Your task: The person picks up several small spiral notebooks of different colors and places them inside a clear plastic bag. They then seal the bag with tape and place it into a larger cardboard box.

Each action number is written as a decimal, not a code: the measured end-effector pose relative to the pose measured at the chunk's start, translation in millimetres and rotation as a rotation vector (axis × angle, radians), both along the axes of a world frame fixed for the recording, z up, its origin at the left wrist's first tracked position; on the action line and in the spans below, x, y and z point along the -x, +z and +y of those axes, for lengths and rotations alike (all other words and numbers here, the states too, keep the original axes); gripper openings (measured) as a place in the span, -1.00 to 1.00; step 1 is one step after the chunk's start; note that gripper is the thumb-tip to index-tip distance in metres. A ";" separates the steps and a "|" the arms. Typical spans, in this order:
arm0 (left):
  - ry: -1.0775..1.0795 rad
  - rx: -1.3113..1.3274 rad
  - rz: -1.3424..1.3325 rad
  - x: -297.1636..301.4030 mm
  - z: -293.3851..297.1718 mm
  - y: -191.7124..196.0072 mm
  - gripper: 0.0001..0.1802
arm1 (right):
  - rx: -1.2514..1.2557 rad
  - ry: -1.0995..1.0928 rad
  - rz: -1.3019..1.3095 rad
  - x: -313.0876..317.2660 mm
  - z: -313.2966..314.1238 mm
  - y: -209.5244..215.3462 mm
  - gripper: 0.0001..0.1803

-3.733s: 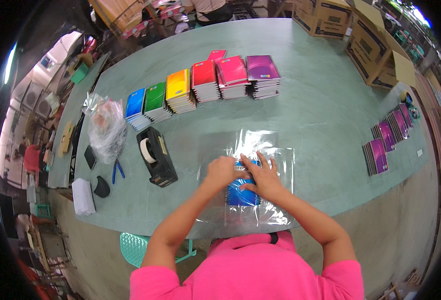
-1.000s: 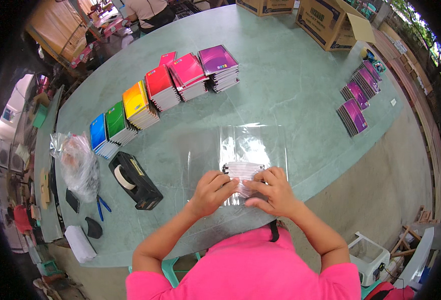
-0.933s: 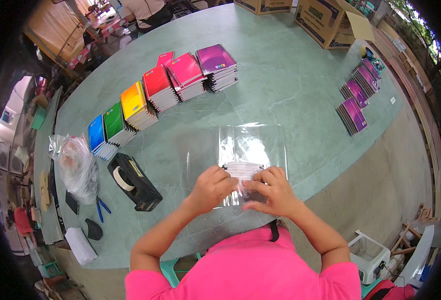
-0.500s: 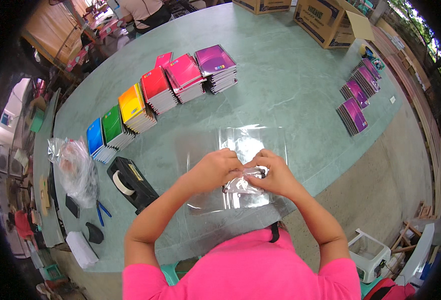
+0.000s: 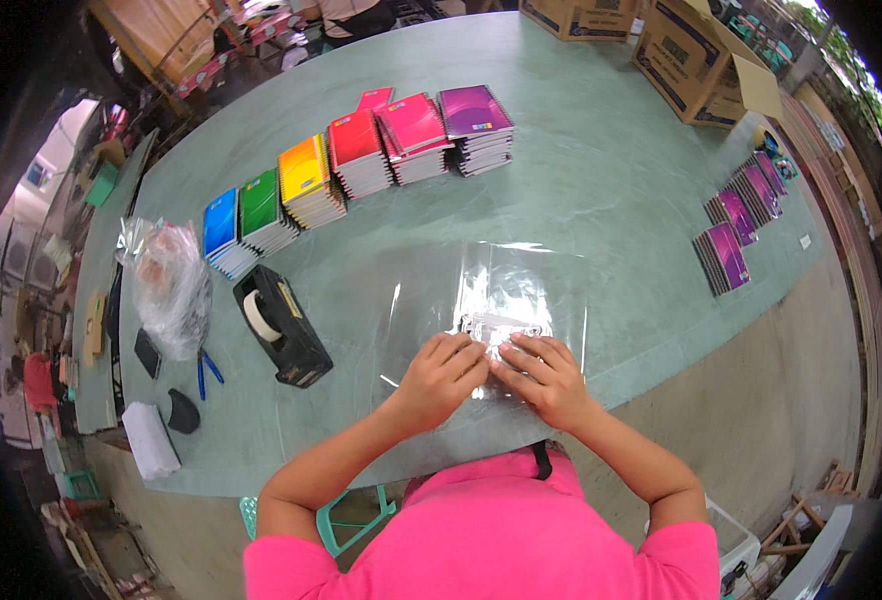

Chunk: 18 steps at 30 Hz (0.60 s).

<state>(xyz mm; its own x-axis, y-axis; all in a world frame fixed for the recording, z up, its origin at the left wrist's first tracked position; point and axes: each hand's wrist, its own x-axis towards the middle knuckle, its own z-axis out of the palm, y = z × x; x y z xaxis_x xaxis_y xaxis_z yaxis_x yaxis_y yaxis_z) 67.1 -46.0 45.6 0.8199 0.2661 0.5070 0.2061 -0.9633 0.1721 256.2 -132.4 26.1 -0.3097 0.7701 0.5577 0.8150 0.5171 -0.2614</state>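
A clear plastic sheet (image 5: pixel 416 300) lies on the table in front of me, shiny with glare. On its near part sits a small plastic-covered bundle (image 5: pixel 506 324), pale with dark marks along its edge; glare and my fingers hide its kind. My left hand (image 5: pixel 445 377) is closed on the plastic at the bundle's near left side, fingers bent and close together. At the near right side, my right hand (image 5: pixel 545 378) presses its bent fingers on the plastic, slightly apart. The fingertips of both hands nearly meet.
Stacks of spiral notebooks (image 5: pixel 306 165) in several colours form a row at the far left. A black tape dispenser (image 5: pixel 296 340), plastic bag (image 5: pixel 169 290) and blue-handled tool (image 5: pixel 203 378) are left. Purple notebooks (image 5: pixel 723 258) stand right; an open carton (image 5: pixel 696 65) is far right.
My hands have gone from pinching the plastic above the bundle to pressing at its near side. The bundle sits farther up the sheet. The whole view has shifted.
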 end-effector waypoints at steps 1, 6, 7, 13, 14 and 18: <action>0.085 0.005 -0.036 6.5 0.5 0.6 -0.83 | -0.016 0.001 -0.004 -0.3 1.2 -2.6 -0.64; 0.915 0.187 -0.311 116.6 46.4 -6.2 -0.84 | -0.078 0.007 -0.038 -1.6 6.5 -4.7 -0.65; 1.198 0.343 -0.453 142.8 46.0 -17.6 -0.82 | -0.083 0.014 -0.026 -2.7 2.6 -5.1 -0.65; 1.374 0.938 -0.804 192.7 35.0 -59.9 -0.63 | -0.093 0.037 -0.026 0.8 5.2 -6.8 -0.67; 1.402 0.829 -0.663 194.7 38.5 -56.2 -0.65 | -0.093 0.053 -0.026 1.8 5.9 -7.1 -0.67; 1.311 0.870 -0.801 180.2 12.7 -32.5 -0.69 | -0.087 0.054 -0.052 -6.9 6.4 -11.7 -0.66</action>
